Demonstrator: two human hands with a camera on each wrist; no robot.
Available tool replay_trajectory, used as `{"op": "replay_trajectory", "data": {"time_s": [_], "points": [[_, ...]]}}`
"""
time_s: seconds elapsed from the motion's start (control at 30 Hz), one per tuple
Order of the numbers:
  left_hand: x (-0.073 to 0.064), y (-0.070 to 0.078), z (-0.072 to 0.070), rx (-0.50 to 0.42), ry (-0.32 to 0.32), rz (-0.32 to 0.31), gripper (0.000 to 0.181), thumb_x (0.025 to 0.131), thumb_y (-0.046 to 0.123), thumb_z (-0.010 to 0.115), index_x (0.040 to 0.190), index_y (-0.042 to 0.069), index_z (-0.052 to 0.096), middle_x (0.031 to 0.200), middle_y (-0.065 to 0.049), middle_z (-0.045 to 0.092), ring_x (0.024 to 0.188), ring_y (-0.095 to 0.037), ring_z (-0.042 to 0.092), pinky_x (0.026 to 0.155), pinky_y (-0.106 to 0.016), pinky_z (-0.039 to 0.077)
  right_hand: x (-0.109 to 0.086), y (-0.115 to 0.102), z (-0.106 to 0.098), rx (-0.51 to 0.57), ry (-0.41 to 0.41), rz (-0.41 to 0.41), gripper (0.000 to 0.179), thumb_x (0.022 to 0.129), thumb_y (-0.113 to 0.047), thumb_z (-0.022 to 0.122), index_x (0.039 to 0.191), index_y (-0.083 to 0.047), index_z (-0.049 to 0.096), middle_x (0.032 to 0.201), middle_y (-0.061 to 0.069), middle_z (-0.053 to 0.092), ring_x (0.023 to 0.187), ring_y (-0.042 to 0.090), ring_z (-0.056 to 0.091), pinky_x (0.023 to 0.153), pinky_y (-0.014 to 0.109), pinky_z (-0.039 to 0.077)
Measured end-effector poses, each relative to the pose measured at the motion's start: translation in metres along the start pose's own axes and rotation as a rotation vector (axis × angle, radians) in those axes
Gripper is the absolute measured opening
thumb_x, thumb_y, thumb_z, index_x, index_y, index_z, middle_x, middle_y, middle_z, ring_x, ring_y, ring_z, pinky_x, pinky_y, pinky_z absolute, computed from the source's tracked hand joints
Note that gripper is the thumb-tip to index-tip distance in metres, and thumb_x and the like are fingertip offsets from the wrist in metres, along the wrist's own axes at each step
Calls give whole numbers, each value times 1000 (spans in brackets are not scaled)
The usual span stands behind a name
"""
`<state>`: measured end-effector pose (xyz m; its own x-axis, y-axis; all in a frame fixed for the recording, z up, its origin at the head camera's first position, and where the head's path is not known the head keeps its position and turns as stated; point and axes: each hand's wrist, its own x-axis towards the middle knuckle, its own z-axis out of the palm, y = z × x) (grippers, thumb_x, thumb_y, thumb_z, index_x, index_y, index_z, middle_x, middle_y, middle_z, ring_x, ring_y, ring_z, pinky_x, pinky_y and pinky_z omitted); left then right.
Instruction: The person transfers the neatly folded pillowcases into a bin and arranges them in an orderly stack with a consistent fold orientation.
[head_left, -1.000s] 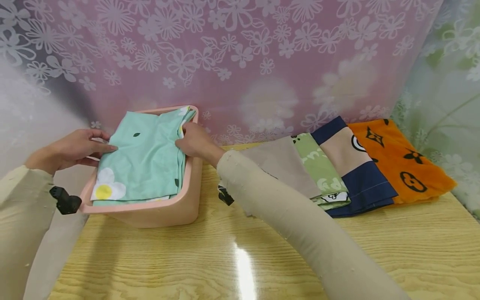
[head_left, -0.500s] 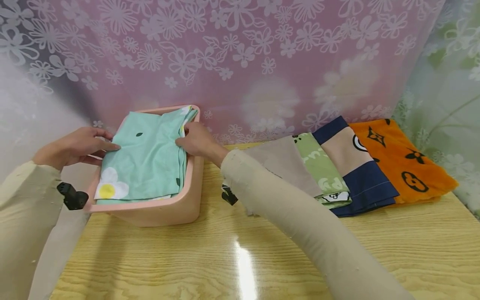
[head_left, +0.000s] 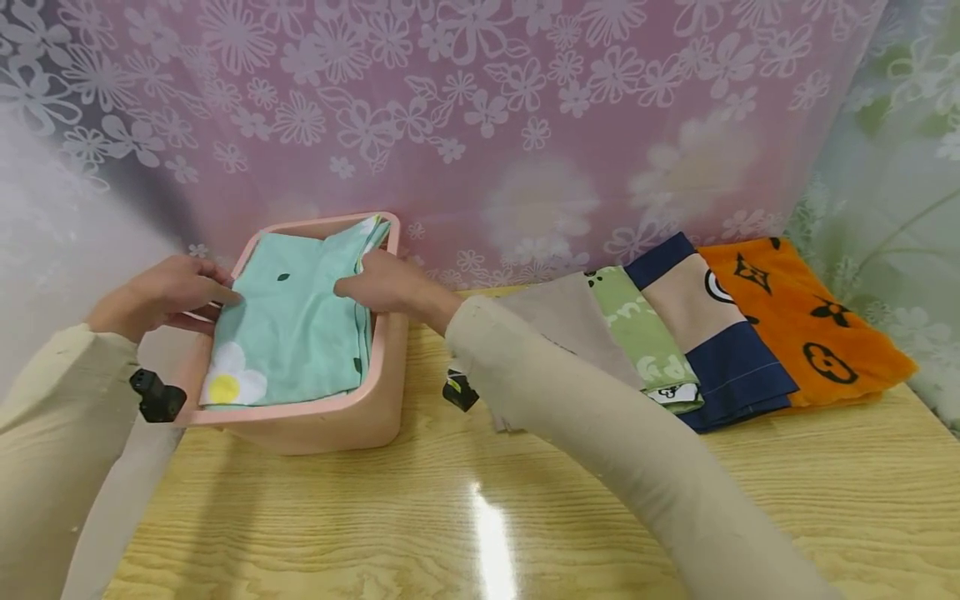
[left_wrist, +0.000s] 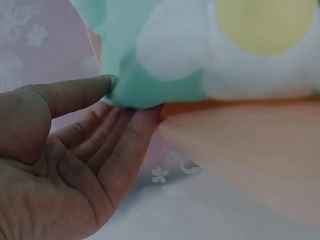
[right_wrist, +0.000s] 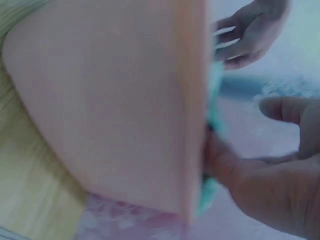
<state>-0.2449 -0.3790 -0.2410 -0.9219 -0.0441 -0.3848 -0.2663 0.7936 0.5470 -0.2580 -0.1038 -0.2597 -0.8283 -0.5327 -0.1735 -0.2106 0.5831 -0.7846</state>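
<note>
A folded mint-green cloth (head_left: 307, 308) with white daisies lies in a pink plastic bin (head_left: 322, 429) on the left. My left hand (head_left: 172, 292) is at its left side. In the left wrist view the thumb (left_wrist: 82, 95) touches the cloth's edge, and the fairly straight fingers (left_wrist: 125, 150) reach under that edge beside the rim. At the right side, my right hand (head_left: 397, 287) has its fingertips tucked between cloth and bin wall, partly hidden. In the right wrist view its thumb (right_wrist: 285, 107) stands apart from the fingers.
To the right, overlapping folded cloths lie on the wooden table (head_left: 360, 525): a grey one (head_left: 570, 321), a green one (head_left: 645, 333), a navy and beige one (head_left: 727, 362) and an orange one (head_left: 817, 325). A pink floral curtain (head_left: 465, 142) hangs close behind the bin.
The mint-green cloth sits slightly lower in the bin, with more of the back rim showing. My left hand has moved a little right; my right thumb has shifted left over the cloth.
</note>
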Motion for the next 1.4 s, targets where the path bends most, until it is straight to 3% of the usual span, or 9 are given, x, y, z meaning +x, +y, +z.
{"op": "replay_trajectory", "data": {"time_s": [0.1,0.23,0.43,0.57,0.73,0.8,1.07,1.27,1.4], "points": [[-3,7,1,51,3,37,47,96,17,55,126,-16,40,106,-28,58,91,-34,63,74,-42,56,-12,-11,-5,-93,-95,-29,57,96,-37,51,142,-8,36,138,1,42,103,12,51,88,24,41],[-8,17,2,122,20,105,51,98,22,53,130,-15,38,121,-35,49,109,-47,52,81,-45,53,-23,-14,-13,-199,-116,-102,63,95,-35,50,149,-11,29,148,-1,36,124,10,41,97,23,36],[-13,25,6,117,5,146,53,99,27,50,134,-11,37,128,-35,45,114,-47,50,86,-49,50,-27,5,-25,-281,-87,-159,60,97,-32,49,149,-11,29,149,2,36,133,14,35,105,27,32],[-16,31,11,126,23,198,55,100,32,49,136,-7,37,132,-34,44,116,-45,50,92,-51,46,-26,20,-33,-313,-59,-205,58,99,-28,45,150,-5,26,141,10,45,123,17,45,103,28,33],[-22,52,21,193,84,259,57,99,40,48,137,0,39,134,-31,45,115,-45,49,92,-57,42,-28,38,-46,-367,11,-265,50,101,-26,42,147,-7,34,137,11,49,122,20,47,103,31,35],[-25,64,26,222,107,275,55,99,40,47,138,2,40,134,-29,45,116,-45,47,90,-59,40,-29,45,-51,-447,43,-286,49,102,-28,42,148,-12,34,147,5,40,133,19,37,108,32,30],[-40,110,53,287,257,365,47,98,35,42,135,6,47,133,-24,49,119,-42,47,90,-58,41,-44,76,-74,-720,60,-271,57,101,-41,41,152,-21,24,156,3,22,143,23,15,115,38,12],[-50,136,70,372,315,424,50,97,37,41,140,12,46,139,-15,47,108,-34,53,88,-54,41,-61,101,-94,-791,60,-203,60,101,-45,40,152,-18,24,157,7,18,144,27,11,115,42,9],[-56,149,79,470,314,412,53,97,42,36,145,21,40,147,-8,39,119,-32,49,90,-56,39,-72,118,-108,-804,76,-159,61,100,-45,42,152,-19,24,157,9,17,143,31,12,114,47,11]]}}
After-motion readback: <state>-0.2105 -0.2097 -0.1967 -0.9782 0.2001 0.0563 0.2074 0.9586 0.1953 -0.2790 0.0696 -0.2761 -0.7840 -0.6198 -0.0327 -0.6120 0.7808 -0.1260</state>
